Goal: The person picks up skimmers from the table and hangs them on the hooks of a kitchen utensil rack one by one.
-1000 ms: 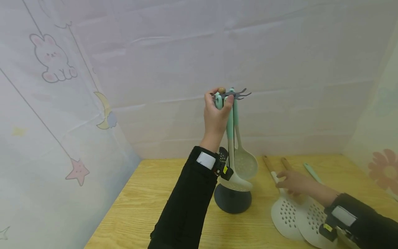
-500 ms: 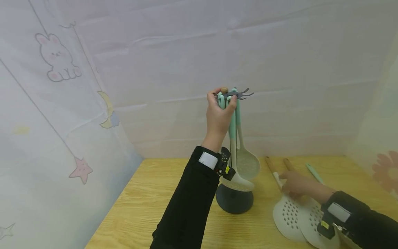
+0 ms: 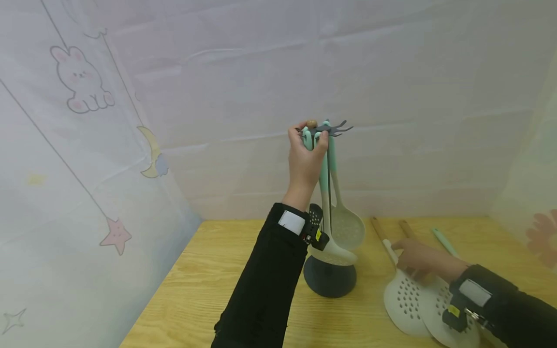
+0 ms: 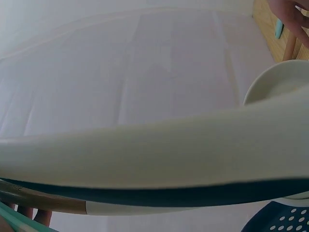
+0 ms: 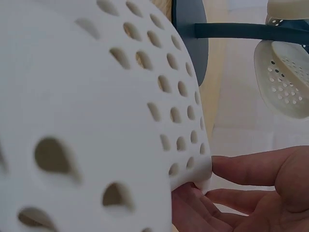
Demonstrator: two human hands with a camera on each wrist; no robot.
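My left hand (image 3: 306, 157) is raised to the top of a dark utensil stand (image 3: 329, 278). It grips the mint-green handle of a white utensil (image 3: 324, 186) at the hook ring (image 3: 331, 129). A slotted spoon (image 3: 346, 224) hangs from the same ring behind it. In the left wrist view the white utensil (image 4: 159, 150) fills the frame, blurred. My right hand (image 3: 418, 260) lies low on the table, its fingers resting on the neck of a white perforated spatula (image 3: 404, 300). In the right wrist view my fingertips (image 5: 241, 170) touch the edge of this spatula (image 5: 91, 121).
A second perforated spatula (image 3: 439, 309) with a wooden handle lies beside the first. A mint-handled utensil (image 3: 444, 241) lies farther right on the wooden table (image 3: 209, 290). Pale fabric walls with cartoon prints close in the left, back and right sides.
Hardly anything differs. My left hand stays at the hook ring on the mint handle, and my right hand has stayed on the spatulas; the view has drifted slightly.
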